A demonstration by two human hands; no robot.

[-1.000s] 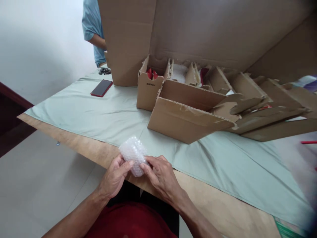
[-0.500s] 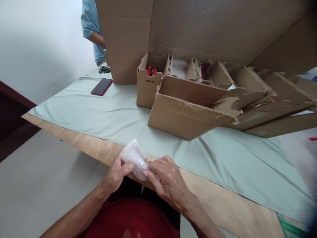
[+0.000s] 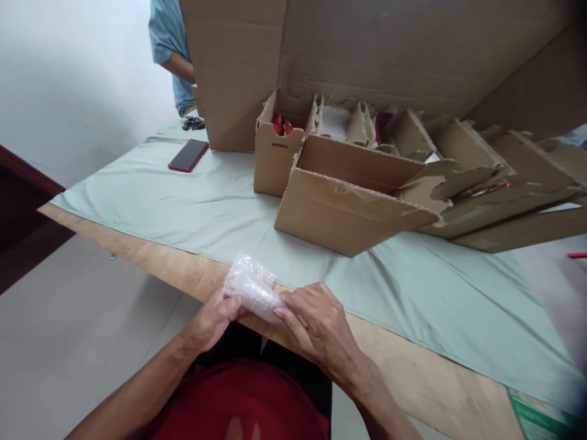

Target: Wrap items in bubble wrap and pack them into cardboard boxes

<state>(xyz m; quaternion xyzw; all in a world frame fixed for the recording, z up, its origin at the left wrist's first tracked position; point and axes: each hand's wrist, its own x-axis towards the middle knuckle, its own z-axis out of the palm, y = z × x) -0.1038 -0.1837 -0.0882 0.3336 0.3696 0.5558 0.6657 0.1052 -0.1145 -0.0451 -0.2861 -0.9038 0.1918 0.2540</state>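
Note:
Both of my hands hold a piece of bubble wrap (image 3: 254, 290) over the wooden front edge of the table. It is clear and whitish, partly folded or rolled, and I cannot tell whether anything lies inside. My left hand (image 3: 214, 321) grips its left end, thumb on the near side. On the right end, my right hand (image 3: 316, 324) pinches the wrap between thumb and fingers. Beyond the hands stands an open cardboard box (image 3: 355, 214) whose inside shows bare brown walls where visible.
Several narrow cardboard bins (image 3: 279, 159) line up at the back, some holding red or white items. Behind them rises a large cardboard sheet (image 3: 367, 55). A phone (image 3: 189, 155) lies on the pale green cloth (image 3: 151, 195). Another person's blue sleeve (image 3: 169, 30) shows at the far left.
The bubble wrap has turned a little, now lying flatter between the hands. My right hand has shifted slightly right and up, and the left thumb has slid toward the wrap's lower left edge.

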